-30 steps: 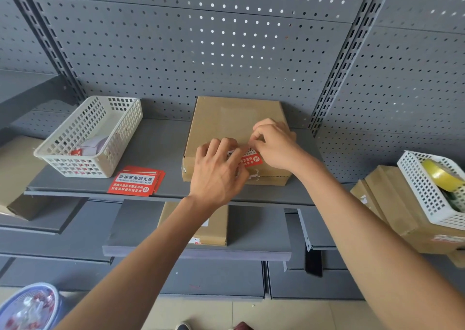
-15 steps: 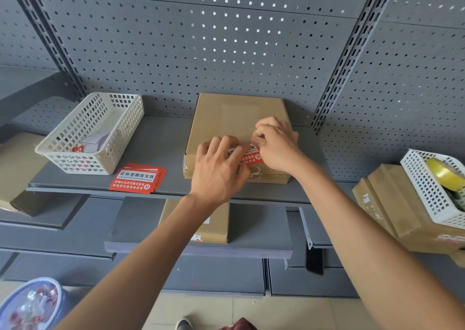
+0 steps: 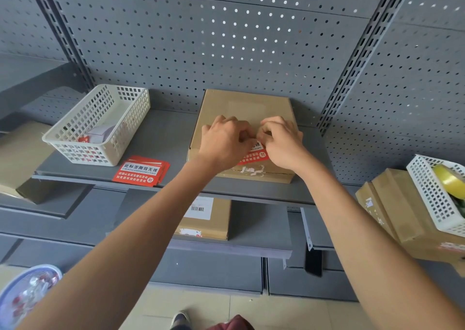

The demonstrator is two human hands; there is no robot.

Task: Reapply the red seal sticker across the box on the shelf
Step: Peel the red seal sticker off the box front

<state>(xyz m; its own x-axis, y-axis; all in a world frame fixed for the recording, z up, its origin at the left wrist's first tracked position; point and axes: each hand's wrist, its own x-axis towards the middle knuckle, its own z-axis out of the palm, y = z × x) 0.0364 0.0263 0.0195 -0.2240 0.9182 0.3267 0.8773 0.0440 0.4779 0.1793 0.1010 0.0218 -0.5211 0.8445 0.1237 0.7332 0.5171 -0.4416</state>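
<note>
Beneath your left hand [image 3: 225, 142] and right hand [image 3: 283, 142], both pressing down, the red seal sticker [image 3: 253, 156] lay partly stuck across the box [image 3: 246, 106]; smoothing remained.

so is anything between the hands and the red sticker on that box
Nothing visible. Both the left hand and the right hand are already on the red seal sticker, which lies on the cardboard box near its front edge; the fingers hide its far end.
</note>
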